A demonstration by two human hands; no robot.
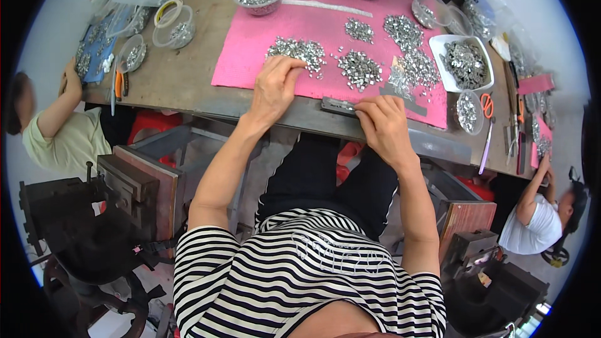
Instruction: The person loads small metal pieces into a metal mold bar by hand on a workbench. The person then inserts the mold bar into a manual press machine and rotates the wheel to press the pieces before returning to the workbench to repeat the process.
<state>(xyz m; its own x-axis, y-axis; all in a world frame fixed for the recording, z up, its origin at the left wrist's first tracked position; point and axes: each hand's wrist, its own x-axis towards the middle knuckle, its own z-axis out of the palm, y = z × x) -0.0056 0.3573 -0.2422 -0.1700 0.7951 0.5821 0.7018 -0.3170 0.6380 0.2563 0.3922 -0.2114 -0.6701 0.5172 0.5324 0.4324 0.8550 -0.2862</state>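
Note:
My left hand [275,87] is at the near edge of a pile of small shiny metal pieces [297,49] on the pink mat [241,56]. Its thumb and fingertips are pinched together; whatever lies between them is too small to make out. My right hand [385,126] grips the right end of a dark narrow bar [338,106] at the mat's near edge, with small bits along its top. Between and beyond my hands lies a second pile of metal pieces [360,70]. Close to my right hand is a flat grey metal strip [413,107].
A white tray of metal pieces [436,62] and a clear tub [469,112] stand right, beside orange-handled scissors [487,105] and a purple-handled tool [486,150]. More filled tubs [260,9] line the back. Co-workers sit left [62,125] and right [535,219].

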